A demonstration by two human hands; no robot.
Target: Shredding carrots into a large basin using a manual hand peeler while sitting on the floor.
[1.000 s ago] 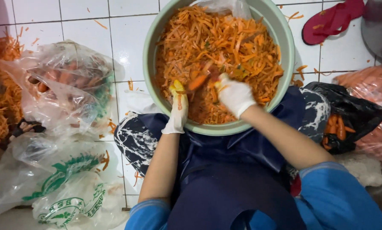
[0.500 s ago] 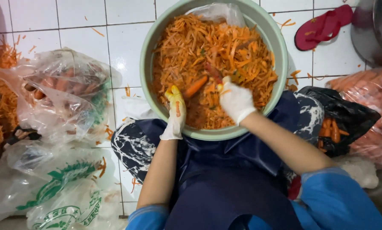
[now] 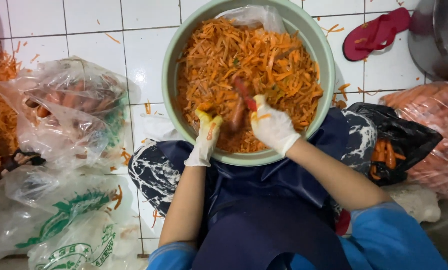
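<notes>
Carrot [image 3: 236,116] lies at six o'clock inside the green basin [image 3: 170,75], clasped by the left hand [image 3: 206,135]; the right hand [image 3: 274,129] clenches a red peeler [image 3: 245,93] against it.

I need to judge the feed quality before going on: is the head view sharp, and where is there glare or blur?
Head view: evenly lit; the shredded carrot in the pale green round plastic basin is sharp; the white-gloved right hand and the red-handled tool are slightly motion-blurred; the left hand is clearer; glare on the clear plastic bag of carrots and white floor tiles.
</notes>
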